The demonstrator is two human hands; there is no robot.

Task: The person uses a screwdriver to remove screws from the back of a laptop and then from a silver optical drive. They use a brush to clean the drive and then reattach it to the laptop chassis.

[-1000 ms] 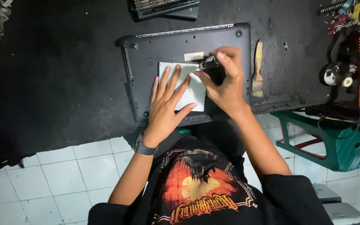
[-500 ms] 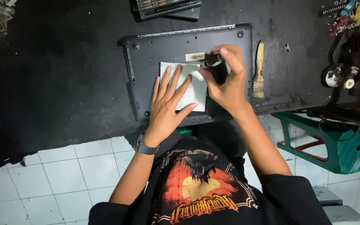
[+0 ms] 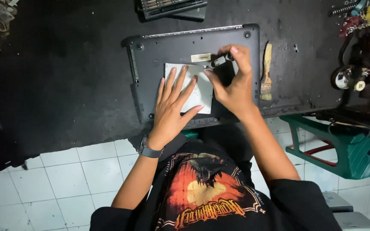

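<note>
Movement over the last second is small: the right hand (image 3: 233,83) has slid a little toward the near edge of the laptop base and tipped, so the dark cylindrical thing (image 3: 220,60) pinched in it, which a moment ago pointed more squarely down at the shell, now lies slanted with its pale tip aimed toward the small pale label (image 3: 201,57). The left hand (image 3: 173,102) has hardly shifted; it lies where it lay before, flat on the white sheet (image 3: 202,92). That reads to me as work carried on in one spot, with the sheet kept pinned while the small tool is re-angled over the same patch of the shell.

Grip, right: fingers and thumb closed round the cylinder, forefinger curled over its top, thumb reaching across toward the sheet's right edge. Grip, left: fully spread, fingers fanned and straight, palm down, holding nothing and only pressing on the sheet; a dark watch (image 3: 149,149) sits at the wrist.

The overturned dark laptop base (image 3: 150,81) lies on the black worktop (image 3: 65,77), the sheet near its middle and the cylinder just above the sheet's upper right corner. A wooden-handled brush (image 3: 267,70) lies just beside the base's right edge, apart from both hands
</note>
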